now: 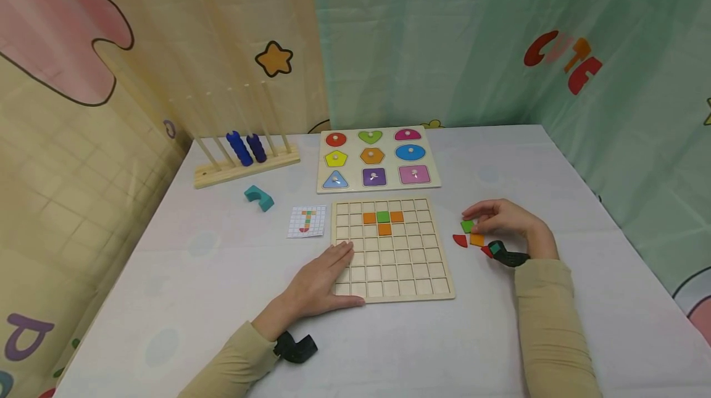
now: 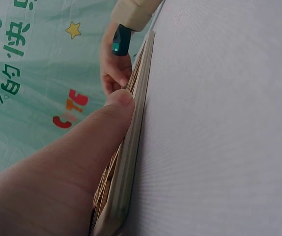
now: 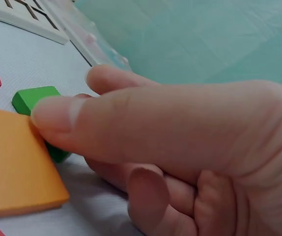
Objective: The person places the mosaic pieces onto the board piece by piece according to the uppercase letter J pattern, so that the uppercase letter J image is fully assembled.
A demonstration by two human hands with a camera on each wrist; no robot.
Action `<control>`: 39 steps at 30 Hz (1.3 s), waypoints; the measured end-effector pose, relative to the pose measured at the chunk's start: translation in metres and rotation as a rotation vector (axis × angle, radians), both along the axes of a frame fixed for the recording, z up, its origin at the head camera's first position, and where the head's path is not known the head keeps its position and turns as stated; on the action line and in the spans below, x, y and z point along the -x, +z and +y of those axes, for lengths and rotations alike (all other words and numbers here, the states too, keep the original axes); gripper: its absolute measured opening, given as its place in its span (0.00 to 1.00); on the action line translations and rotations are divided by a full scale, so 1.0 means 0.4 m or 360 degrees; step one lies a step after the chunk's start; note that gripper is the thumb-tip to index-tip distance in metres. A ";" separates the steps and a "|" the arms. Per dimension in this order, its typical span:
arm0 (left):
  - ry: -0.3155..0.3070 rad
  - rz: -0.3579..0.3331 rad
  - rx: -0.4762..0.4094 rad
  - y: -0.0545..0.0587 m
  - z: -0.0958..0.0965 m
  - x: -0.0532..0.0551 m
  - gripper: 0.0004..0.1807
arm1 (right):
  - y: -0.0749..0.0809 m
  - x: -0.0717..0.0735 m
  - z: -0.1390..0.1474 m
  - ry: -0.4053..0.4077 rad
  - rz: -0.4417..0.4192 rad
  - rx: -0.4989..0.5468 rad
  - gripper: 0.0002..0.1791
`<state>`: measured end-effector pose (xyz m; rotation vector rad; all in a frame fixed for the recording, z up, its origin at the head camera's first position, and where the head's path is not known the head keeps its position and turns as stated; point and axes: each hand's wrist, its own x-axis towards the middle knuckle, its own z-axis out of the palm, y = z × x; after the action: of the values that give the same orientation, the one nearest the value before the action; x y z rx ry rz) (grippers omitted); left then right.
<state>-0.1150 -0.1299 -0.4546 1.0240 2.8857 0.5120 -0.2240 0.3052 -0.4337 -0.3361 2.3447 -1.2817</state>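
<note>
My left hand rests with straight fingers on the lower left corner of a wooden grid board; its thumb lies along the near edge. Beside the board's right side, my right hand bends its thumb and fingers about a green square tile, pinching it. The thumb partly hides this tile in the right wrist view. Close by lie an orange tile and two red quarter-round tiles. Set in the grid are three orange tiles and a green one.
A pattern card lies left of the board. Behind stands a knobbed shape puzzle. At the back left is a wooden peg rack with blue beads, and a teal arched block lies before it. Printed curtains surround the white table.
</note>
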 end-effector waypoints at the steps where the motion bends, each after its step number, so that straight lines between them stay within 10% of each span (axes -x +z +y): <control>1: 0.0000 0.0002 -0.0001 0.000 0.000 0.000 0.55 | 0.001 0.000 -0.002 -0.0008 0.0006 -0.0020 0.22; 27: 0.0004 -0.0009 0.0005 0.001 0.000 -0.001 0.55 | 0.029 0.004 -0.039 -0.0051 0.0095 -0.0240 0.20; 39: -0.0007 0.0015 -0.0020 -0.002 -0.001 0.000 0.55 | 0.079 0.010 -0.177 -0.0022 0.0275 -0.0169 0.14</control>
<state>-0.1151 -0.1304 -0.4554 1.0375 2.8916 0.5275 -0.2279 0.2344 -0.4020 -0.4121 2.5521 -1.1706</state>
